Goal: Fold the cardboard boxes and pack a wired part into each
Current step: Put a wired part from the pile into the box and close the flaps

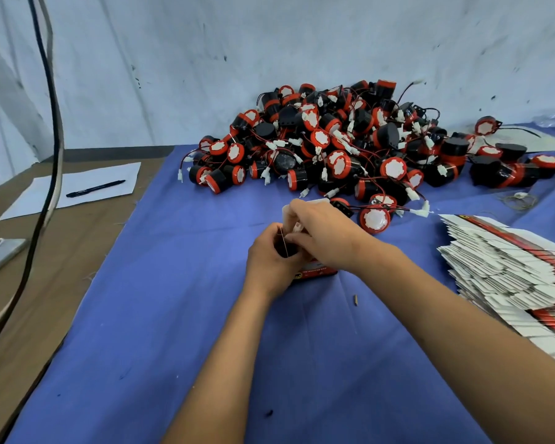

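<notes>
Mid-table on the blue cloth (180,315), your left hand (271,261) is gripping the red box (314,271) while your right hand (321,233) is pinching its white flap (305,205). A wire is showing at the opening (the part itself is hidden), risking getting trapped under the flap as it closes.

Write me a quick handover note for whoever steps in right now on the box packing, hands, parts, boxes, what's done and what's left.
Hands: left hand grips the box in progress at mid-cloth; right hand works at its open top, fingers curled on a white flap.
Inside: something dark shows in the box; whether the part is fully seated cannot be told.
Supplies: pile of wired parts at the back of the blue cloth; stack of flat boxes on the right.
Done: one box is folded up; no finished boxes in view.
Left: close this box, then keep folding and packing.
</notes>
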Demonstrator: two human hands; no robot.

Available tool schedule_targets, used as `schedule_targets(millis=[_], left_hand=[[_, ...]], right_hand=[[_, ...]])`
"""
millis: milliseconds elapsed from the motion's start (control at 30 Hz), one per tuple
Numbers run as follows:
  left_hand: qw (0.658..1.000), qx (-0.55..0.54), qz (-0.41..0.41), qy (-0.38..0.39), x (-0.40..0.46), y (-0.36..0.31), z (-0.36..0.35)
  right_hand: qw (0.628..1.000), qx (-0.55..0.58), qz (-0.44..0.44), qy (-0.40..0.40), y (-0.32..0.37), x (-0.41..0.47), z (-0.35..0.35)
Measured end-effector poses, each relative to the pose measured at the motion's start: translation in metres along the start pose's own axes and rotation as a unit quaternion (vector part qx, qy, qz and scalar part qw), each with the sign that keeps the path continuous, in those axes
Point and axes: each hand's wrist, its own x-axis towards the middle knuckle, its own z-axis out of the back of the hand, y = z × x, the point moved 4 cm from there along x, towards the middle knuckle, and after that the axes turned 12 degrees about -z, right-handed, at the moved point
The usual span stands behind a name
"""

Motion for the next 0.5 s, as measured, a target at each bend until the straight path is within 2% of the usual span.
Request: schedule_targets(millis=[133,267,400,500], left_hand=[[0.994,-0.032,-0.021,0.099,-0.005,0.003,0.008],[0.996,-0.001,-0.035,0.084,-0.004,0.007,0.007],[0.997,-0.002,-0.018,0.077,-0.003,0.010,0.006],[0.997,0.008,-0.020,0.074,-0.003,0.009,0.006]], right_hand=[[0.999,0.017,-0.007,-0.031,0.001,-0.002,0.001],[0.997,-0.052,-0.027,-0.057,0.002,-0.004,-0.006],[0.993,-0.049,-0.032,-0.102,-0.002,-0.009,-0.007],[0.993,-0.109,-0.046,-0.018,-0.001,-0.004,-0.008]])
